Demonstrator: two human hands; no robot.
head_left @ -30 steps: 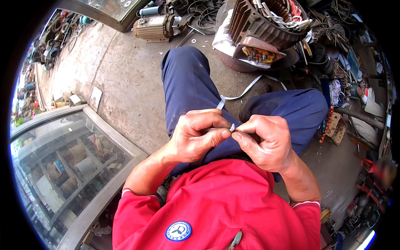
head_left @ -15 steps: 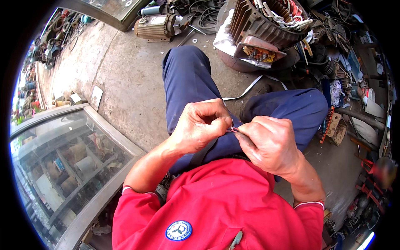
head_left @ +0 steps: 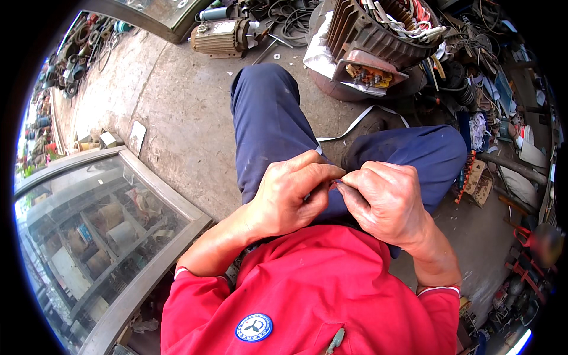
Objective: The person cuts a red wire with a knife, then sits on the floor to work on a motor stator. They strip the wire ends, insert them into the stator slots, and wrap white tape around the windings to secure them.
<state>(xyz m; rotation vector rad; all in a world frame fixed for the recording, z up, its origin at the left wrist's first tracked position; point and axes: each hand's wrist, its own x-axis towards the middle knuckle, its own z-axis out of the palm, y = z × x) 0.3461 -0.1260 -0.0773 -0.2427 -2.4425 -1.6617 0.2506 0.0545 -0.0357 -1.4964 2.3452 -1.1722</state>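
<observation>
Above my lap my left hand (head_left: 294, 192) and my right hand (head_left: 386, 202) meet, their fingertips almost touching. Both are closed in a pinch. A tiny reddish, thin piece (head_left: 335, 184) shows in the gap between them; it is too small and too covered by the fingers to name. My left index finger reaches across toward the right fingertips. Below the hands are my blue trousers (head_left: 269, 127), bent at the knees.
Ahead to the right stands a large finned motor housing (head_left: 373, 35) with wires spilling from its top. A smaller motor (head_left: 220, 39) lies on the floor at the far left. A glass-topped cabinet (head_left: 171, 183) is on my left. Tools and parts crowd the right edge.
My left hand has shifted slightly down and right, its index finger now stretched toward the right fingertips. The thin piece between the hands shows less. My right hand has turned a little.
</observation>
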